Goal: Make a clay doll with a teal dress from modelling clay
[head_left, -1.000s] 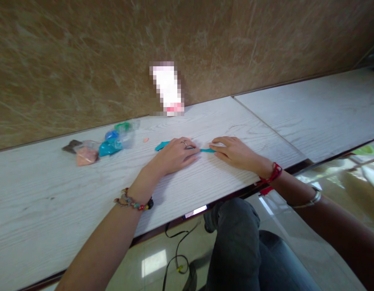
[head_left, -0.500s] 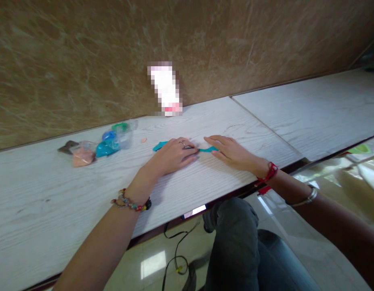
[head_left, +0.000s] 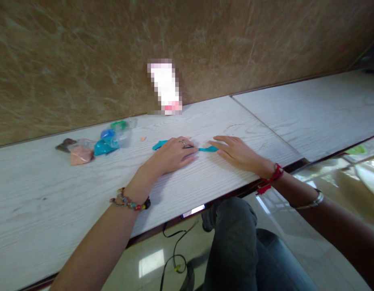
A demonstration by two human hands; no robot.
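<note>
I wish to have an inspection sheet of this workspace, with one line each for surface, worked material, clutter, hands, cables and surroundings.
Surface: white wood-grain tabletop, with a seam toward the right.
Worked material: turquoise strip, wider toward the right hand; turquoise piece left of the left hand; any join is hidden.
Clutter: peach bag, turquoise bag, blue lump, green lump, dark lump, small peach piece.
Hands: left lies over the strip; right, fingers spread, is at its end, contact unclear.
Cables: black cord, looped on the floor.
Surroundings: brown marbled wall; pixelated bright object before it.
</note>
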